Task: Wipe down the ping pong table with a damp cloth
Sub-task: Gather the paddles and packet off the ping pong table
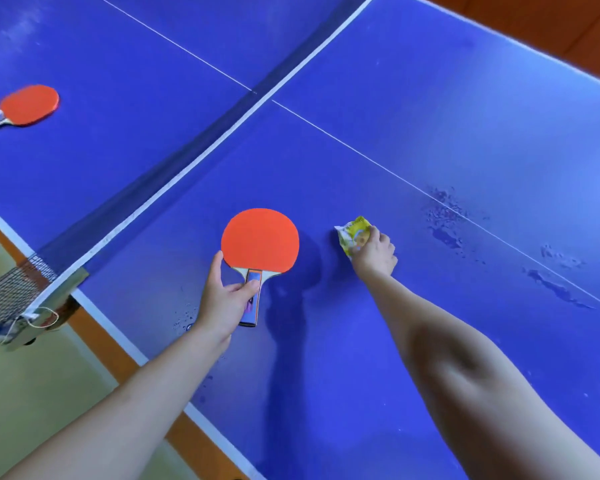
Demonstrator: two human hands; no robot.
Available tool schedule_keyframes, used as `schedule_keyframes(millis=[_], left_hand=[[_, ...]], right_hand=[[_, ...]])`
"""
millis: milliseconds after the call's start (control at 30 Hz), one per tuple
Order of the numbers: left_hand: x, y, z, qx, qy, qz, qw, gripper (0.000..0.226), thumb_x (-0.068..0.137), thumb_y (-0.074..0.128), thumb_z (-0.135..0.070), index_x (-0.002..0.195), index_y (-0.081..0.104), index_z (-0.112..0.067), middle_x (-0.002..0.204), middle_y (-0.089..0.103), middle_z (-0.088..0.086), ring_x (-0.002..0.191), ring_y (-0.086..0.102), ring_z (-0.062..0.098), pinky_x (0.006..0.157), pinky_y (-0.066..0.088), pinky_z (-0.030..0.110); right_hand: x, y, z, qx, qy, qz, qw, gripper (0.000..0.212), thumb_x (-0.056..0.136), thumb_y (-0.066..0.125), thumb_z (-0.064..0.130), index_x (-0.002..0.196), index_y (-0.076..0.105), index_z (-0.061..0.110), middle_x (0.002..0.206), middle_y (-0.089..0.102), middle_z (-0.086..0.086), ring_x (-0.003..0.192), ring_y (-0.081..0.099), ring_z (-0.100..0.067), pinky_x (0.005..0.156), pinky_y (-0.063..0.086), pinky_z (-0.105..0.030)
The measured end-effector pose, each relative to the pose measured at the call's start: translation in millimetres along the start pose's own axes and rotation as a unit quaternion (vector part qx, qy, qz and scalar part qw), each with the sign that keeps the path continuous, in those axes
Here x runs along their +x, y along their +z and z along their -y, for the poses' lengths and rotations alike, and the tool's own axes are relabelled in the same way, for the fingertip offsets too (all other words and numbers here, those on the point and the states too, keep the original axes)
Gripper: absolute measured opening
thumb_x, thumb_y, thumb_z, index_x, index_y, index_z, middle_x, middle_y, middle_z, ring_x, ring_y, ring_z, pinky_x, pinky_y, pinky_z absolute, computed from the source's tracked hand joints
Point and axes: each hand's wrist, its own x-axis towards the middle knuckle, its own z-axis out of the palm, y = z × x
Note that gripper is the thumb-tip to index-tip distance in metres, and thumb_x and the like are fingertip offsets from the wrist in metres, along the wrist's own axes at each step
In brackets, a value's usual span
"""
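**Cloth at work near the net, paddle lifted clear**

Cloth (354,235), yellow and bunched, sits on the blue desk (465,133) under the right hand (374,252), whose fingers are curled round it and press it down. It lies just right of the raised paddle (260,240), on the near half, not far from the net (174,168).

The left hand (227,299) grips the paddle by its handle, holding it above the surface, as its shadow shows. The step in hand looks like wiping the patch where the paddle would lie. To do it well, keep the paddle up and aside, flatten the cloth for more contact, and work in overlapping strokes toward the white edge line.

Wet smears and droplets (447,220) show to the right, along the centre line, and want spreading or another pass. A second paddle (28,105) lies beyond the net and will need moving too. The net itself blocks any straight sweep across.
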Motion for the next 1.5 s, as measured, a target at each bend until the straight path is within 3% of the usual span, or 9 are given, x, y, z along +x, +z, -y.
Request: schedule_keyframes(millis=[133, 233, 467, 633, 800, 900, 1033, 1300, 1500], left_hand=[[7.4, -25.2, -0.6, -0.034, -0.004, -0.027, 0.999, 0.085, 0.088, 0.073, -0.016, 0.15, 0.025, -0.048, 0.089, 0.076, 0.001, 0.089, 0.069, 0.015, 0.087, 0.053, 0.036], [6.3, -54.2, 0.2, -0.062, -0.005, -0.039, 0.997, 0.083, 0.089, 0.073, -0.016, 0.149, 0.026, -0.049, 0.095, 0.077, 0.001, 0.095, 0.071, 0.015, 0.086, 0.055, 0.037], [-6.7, -162.0, -5.1, -0.13, 0.033, -0.066, 0.989, 0.082, 0.09, 0.073, -0.014, 0.149, 0.028, -0.048, 0.103, 0.076, 0.001, 0.098, 0.071, 0.008, 0.081, 0.052, 0.028], [-9.3, -279.4, -17.2, -0.178, 0.096, -0.085, 0.976, 0.08, 0.092, 0.069, -0.006, 0.152, 0.028, -0.037, 0.085, 0.073, -0.023, 0.083, 0.066, 0.001, 0.081, 0.052, 0.027], [-10.6, -413.8, -25.1, -0.181, 0.121, -0.077, 0.973, 0.09, 0.092, 0.069, -0.006, 0.156, 0.017, -0.041, 0.087, 0.07, 0.0, 0.078, 0.063, 0.008, 0.072, 0.053, 0.029], [-5.8, -490.7, -28.4, -0.206, 0.137, -0.086, 0.965, 0.089, 0.091, 0.069, -0.004, 0.156, 0.019, -0.037, 0.087, 0.068, 0.001, 0.076, 0.065, 0.004, 0.07, 0.053, 0.027], [0.7, -574.7, -26.8, -0.239, 0.156, -0.094, 0.954, 0.084, 0.093, 0.067, -0.003, 0.157, 0.021, -0.033, 0.077, 0.069, -0.025, 0.079, 0.063, 0.007, 0.079, 0.055, 0.03], [41.6, -714.7, -9.3, -0.292, 0.133, -0.156, 0.934, 0.092, 0.091, 0.071, -0.007, 0.156, 0.017, -0.042, 0.11, 0.067, 0.012, 0.085, 0.066, 0.014, 0.073, 0.057, 0.026], [115.1, -821.9, -23.7, -0.3, 0.13, -0.2, 0.923, 0.089, 0.091, 0.071, -0.007, 0.155, 0.02, -0.043, 0.088, 0.07, 0.009, 0.079, 0.066, 0.011, 0.077, 0.055, 0.029]], right_hand=[[-8.1, 10.5, 18.9, -0.035, 0.019, -0.021, 0.999, 0.073, 0.092, 0.073, 0.04, 0.151, 0.034, 0.023, 0.135, 0.05, -0.009, 0.129, 0.05, -0.031, 0.1, 0.036, -0.047], [-20.7, 26.1, 43.0, -0.012, 0.026, 0.015, 0.999, 0.06, 0.093, 0.074, 0.04, 0.138, 0.045, 0.014, 0.132, 0.052, -0.01, 0.122, 0.057, -0.034, 0.096, 0.04, -0.045], [-115.2, 59.1, 141.9, 0.216, -0.011, 0.021, 0.976, 0.018, 0.103, 0.055, 0.031, 0.116, 0.051, 0.02, 0.109, 0.059, 0.0, 0.095, 0.059, -0.031, 0.076, 0.04, -0.038], [-226.8, 81.9, 241.4, 0.357, -0.055, 0.031, 0.932, 0.026, 0.096, 0.06, 0.027, 0.121, 0.053, 0.029, 0.099, 0.068, 0.009, 0.096, 0.066, -0.018, 0.072, 0.047, -0.034], [-343.6, 117.6, 344.9, 0.436, -0.096, 0.042, 0.894, 0.039, 0.098, 0.057, 0.027, 0.132, 0.05, 0.044, 0.103, 0.065, 0.019, 0.095, 0.066, -0.007, 0.082, 0.057, -0.035], [-395.8, 144.2, 402.3, 0.445, -0.125, 0.051, 0.885, 0.016, 0.097, 0.056, 0.041, 0.105, 0.055, 0.054, 0.098, 0.069, 0.017, 0.096, 0.071, -0.017, 0.088, 0.061, -0.05], [-452.1, 172.1, 475.0, 0.427, -0.163, 0.066, 0.887, 0.011, 0.101, 0.055, 0.048, 0.101, 0.058, 0.037, 0.1, 0.071, 0.002, 0.093, 0.071, -0.026, 0.087, 0.061, -0.056], [-497.9, 240.8, 618.4, 0.37, -0.238, 0.128, 0.889, 0.03, 0.098, 0.049, 0.061, 0.087, 0.055, 0.034, 0.098, 0.067, -0.019, 0.078, 0.062, -0.022, 0.077, 0.059, -0.054], [-498.3, 331.0, 742.0, 0.36, -0.247, 0.169, 0.884, 0.032, 0.103, 0.052, 0.051, 0.095, 0.058, 0.02, 0.087, 0.062, -0.002, 0.078, 0.058, -0.018, 0.075, 0.055, -0.052]])
